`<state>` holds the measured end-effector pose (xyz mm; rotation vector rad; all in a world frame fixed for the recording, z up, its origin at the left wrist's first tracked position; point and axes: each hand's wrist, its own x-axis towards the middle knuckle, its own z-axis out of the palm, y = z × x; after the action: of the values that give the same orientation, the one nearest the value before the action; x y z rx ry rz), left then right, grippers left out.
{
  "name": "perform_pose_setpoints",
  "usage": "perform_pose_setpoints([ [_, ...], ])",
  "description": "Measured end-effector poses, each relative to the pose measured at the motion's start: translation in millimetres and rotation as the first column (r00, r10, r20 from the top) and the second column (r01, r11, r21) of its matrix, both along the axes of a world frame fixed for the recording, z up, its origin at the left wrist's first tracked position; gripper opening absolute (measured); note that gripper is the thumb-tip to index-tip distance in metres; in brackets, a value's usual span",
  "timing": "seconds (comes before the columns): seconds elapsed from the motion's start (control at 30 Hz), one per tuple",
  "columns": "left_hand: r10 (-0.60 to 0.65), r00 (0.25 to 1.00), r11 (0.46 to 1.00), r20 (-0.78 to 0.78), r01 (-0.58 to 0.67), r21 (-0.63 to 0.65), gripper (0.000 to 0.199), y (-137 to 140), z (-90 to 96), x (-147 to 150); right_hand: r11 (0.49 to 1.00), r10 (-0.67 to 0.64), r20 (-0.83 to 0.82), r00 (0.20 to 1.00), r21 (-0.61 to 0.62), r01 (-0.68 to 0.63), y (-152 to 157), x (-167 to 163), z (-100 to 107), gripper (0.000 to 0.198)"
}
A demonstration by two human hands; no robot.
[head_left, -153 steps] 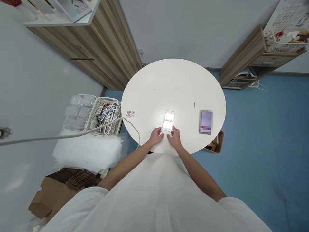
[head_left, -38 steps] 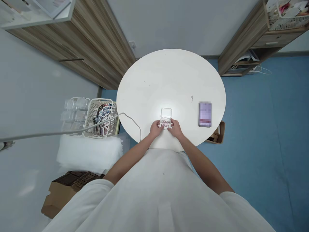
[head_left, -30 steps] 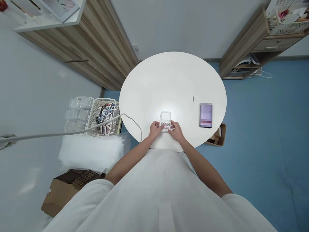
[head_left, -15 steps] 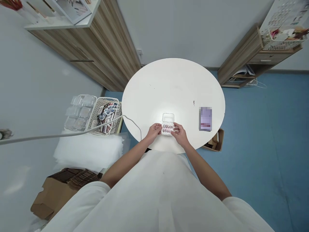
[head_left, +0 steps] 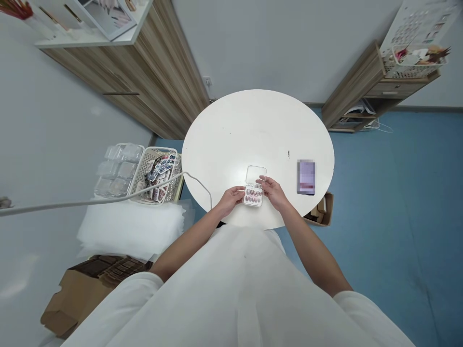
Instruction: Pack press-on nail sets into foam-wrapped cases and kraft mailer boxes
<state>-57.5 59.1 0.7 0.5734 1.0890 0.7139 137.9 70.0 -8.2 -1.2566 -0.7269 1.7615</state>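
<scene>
A small clear plastic case [head_left: 253, 203] with its lid [head_left: 256, 170] raised stands near the front edge of the white round table [head_left: 231, 144]. Inside it lie two rows of shiny pinkish press-on nails [head_left: 253, 196]. My left hand [head_left: 232, 199] pinches the case's left edge between thumb and fingers. At the right, my right hand [head_left: 275, 192] has its fingers on the lower right corner of the lid, by the hinge, with the thumb close to the case's right side.
A purple pixelated item [head_left: 306, 177] lies on the table's right. A grey cable [head_left: 144, 191] crosses the left edge. Beside the table stand a basket of nail sets [head_left: 159, 176], clear boxes [head_left: 121, 168], white sheets [head_left: 133, 229] and cardboard boxes [head_left: 77, 299].
The case has shifted slightly right and turned a little, and its lid looks more upright. My right hand has moved up from the case's lower right side to the lid.
</scene>
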Motion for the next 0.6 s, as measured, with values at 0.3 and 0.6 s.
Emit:
perform_pose_setpoints([
  [0.3,0.027,0.999,0.999,0.038,-0.025,-0.046,0.039,4.6,-1.2,-1.1,0.998,0.052,-0.069,0.996,0.03,-0.05,-1.2,-2.0,8.3,0.034],
  [0.6,0.031,0.999,0.999,0.008,-0.03,-0.039,0.034,10.9,-5.4,-13.1,0.999,0.012,-0.144,0.989,-0.031,-0.017,-21.5,-11.4,5.7,0.043],
])
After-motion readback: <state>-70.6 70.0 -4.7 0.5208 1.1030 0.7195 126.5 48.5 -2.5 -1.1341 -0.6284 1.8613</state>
